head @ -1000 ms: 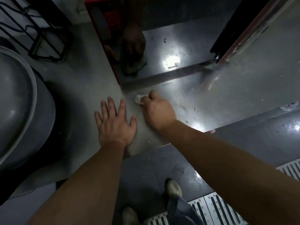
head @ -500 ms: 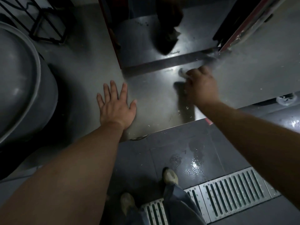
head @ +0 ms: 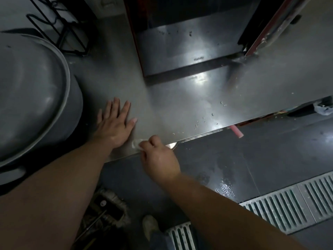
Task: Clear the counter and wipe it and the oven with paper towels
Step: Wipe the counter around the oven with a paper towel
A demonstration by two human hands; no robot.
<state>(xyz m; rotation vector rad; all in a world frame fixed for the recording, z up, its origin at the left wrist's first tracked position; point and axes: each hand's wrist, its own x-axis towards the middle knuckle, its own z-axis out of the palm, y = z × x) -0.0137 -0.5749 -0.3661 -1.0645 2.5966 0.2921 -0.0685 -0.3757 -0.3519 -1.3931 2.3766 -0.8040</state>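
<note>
Right hand (head: 159, 160) pinches paper towel wad (head: 136, 143) at counter (head: 180, 109) edge; left hand (head: 115, 124) just beside, flat, fingers spread.

Oven (head: 182, 51) at counter (head: 180, 105) back, big pot (head: 32, 98) left, left hand (head: 115, 125) flat between, right hand (head: 158, 159) with paper towel (head: 136, 143) at front edge.

Commercial kitchen: steel counter (head: 180, 109), oven (head: 180, 51), big pot (head: 32, 91), floor drain (head: 288, 204).
</note>
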